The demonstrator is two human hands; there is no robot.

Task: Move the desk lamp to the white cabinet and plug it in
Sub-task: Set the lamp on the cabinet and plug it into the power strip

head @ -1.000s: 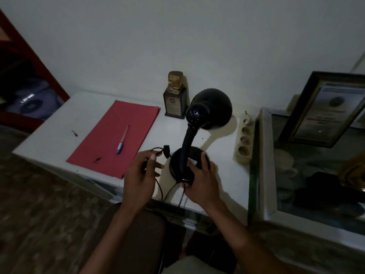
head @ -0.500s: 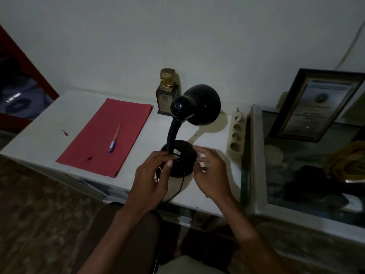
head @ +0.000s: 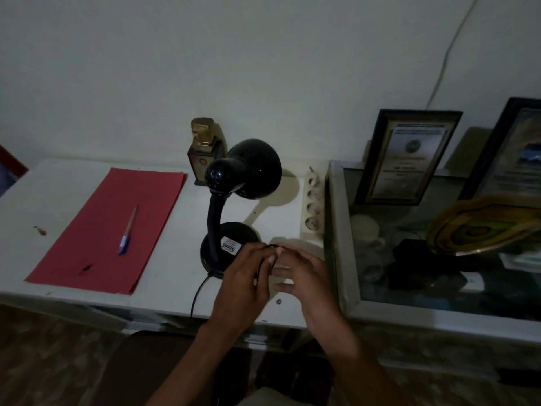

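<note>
The black desk lamp [head: 234, 200] stands upright on the white cabinet top [head: 164, 276], its round base near the front edge and its shade turned toward the wall. Its black cord [head: 196, 294] leaves the base and hangs over the front edge. My left hand [head: 246, 285] is closed on a loop of that cord just right of the base. My right hand [head: 301, 276] touches the same cord with fingers spread. A cream power strip [head: 313, 206] lies at the cabinet's right side. I cannot see the plug.
A red folder [head: 105, 230] with a pen [head: 127, 230] lies on the left of the cabinet. A small gold trophy [head: 203, 150] stands by the wall behind the lamp. A glass-topped case [head: 339, 238] with framed certificates adjoins on the right.
The lamp's base now rests further onto the cabinet top. Both hands have left the base and shifted right, coming together on the cord.
</note>
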